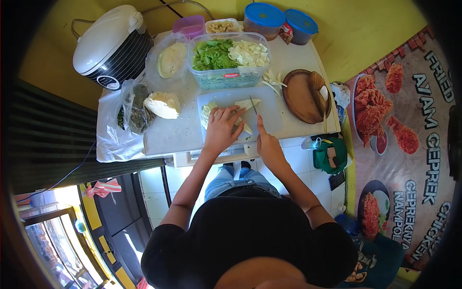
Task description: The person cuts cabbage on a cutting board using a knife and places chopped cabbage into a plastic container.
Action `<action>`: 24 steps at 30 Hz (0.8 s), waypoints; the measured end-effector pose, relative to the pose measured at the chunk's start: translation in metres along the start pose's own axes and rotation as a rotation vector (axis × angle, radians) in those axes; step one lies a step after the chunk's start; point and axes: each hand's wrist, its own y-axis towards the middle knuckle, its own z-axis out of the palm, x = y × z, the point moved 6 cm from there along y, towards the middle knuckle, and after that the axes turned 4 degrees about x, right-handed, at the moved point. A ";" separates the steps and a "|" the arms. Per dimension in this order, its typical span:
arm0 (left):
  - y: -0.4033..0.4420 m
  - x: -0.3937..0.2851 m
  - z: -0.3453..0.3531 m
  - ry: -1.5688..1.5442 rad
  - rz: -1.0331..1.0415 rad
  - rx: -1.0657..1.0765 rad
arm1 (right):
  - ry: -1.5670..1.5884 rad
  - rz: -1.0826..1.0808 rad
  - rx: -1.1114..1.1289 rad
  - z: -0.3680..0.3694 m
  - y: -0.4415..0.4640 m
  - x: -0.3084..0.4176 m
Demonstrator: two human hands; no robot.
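My left hand [224,126] presses down on pale cabbage leaves [248,103] with its fingers bent over them. They lie on a white cutting board [270,107] near the table's front edge. In my right hand [270,148] is a knife [253,104], its handle mostly hidden by my fingers and the index finger stretched along it. The blade points away from me and sits at the cabbage, just right of my left fingertips. Behind the board stands a clear plastic container [226,82] holding chopped green leaves [211,54] and cut cabbage [249,53].
Left of the board are a cabbage chunk [162,105], bagged cabbage [172,60] and a bag of dark greens [137,113]. A rice cooker [108,45] stands back left. To the right lies a round wooden mortar [301,96]; blue-lidded tubs [264,17] line the back.
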 end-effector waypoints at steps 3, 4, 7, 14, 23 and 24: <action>0.000 0.000 0.001 0.000 -0.005 -0.009 | 0.027 -0.110 -0.097 -0.005 0.015 0.001; 0.000 -0.001 0.000 0.012 -0.010 -0.014 | 0.028 -0.109 -0.097 -0.007 0.015 0.000; -0.001 0.001 0.001 0.020 -0.028 -0.008 | 0.050 -0.094 -0.050 -0.013 0.009 -0.003; -0.001 0.004 0.002 -0.027 -0.041 -0.013 | 0.227 0.000 -0.019 -0.022 -0.021 -0.018; -0.001 0.005 0.001 -0.017 -0.060 -0.036 | 0.374 -0.114 -0.049 -0.025 -0.007 -0.002; -0.001 0.005 0.002 -0.018 -0.060 -0.035 | 0.362 -0.133 -0.043 -0.025 -0.006 0.002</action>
